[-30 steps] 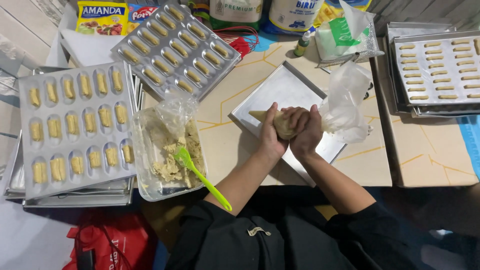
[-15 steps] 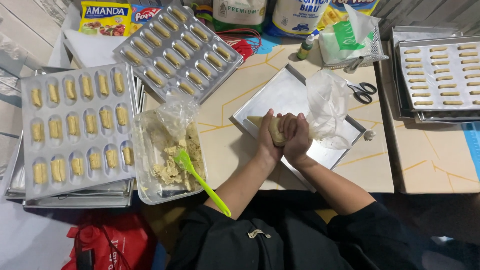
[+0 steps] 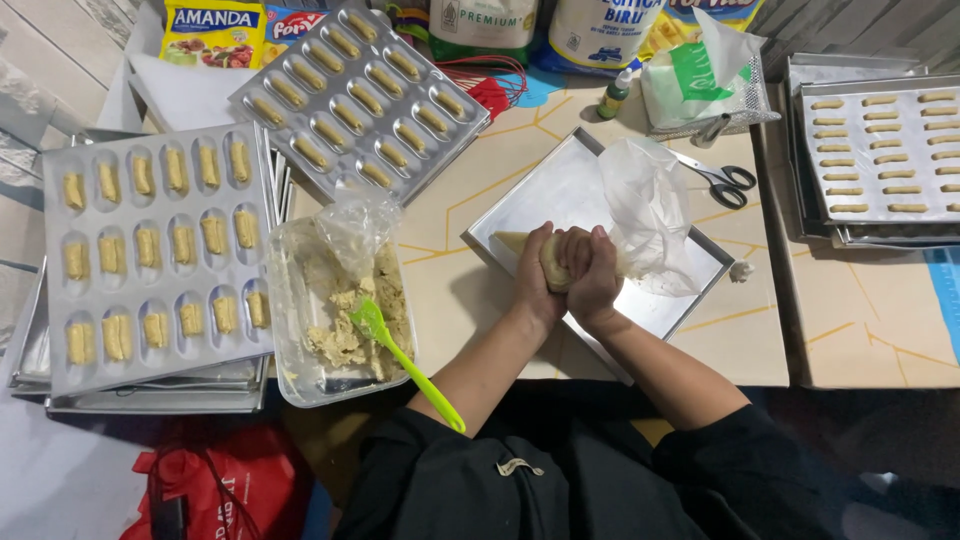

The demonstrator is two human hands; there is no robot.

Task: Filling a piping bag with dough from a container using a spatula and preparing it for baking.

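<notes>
Both my hands squeeze a clear plastic piping bag (image 3: 650, 215) filled with pale dough, held over a bare metal baking tray (image 3: 560, 185). My left hand (image 3: 535, 270) wraps the dough-filled lower part near the tip. My right hand (image 3: 597, 270) grips the bag just behind it, where the loose plastic bunches up and fans out to the right. The bag's pointed tip (image 3: 505, 240) rests low over the tray, aimed left.
A clear tub of dough (image 3: 335, 310) with a green spatula (image 3: 405, 365) stands at my left. Two oval-cavity mould trays (image 3: 155, 245) (image 3: 360, 95) hold dough pieces. Scissors (image 3: 725, 182), a tray of piped strips (image 3: 885, 150), ingredient packets and a small bottle (image 3: 613, 95) lie at the back.
My hands with the bag have drawn slightly toward me and left over the tray. The loose plastic top now stands up more to the right.
</notes>
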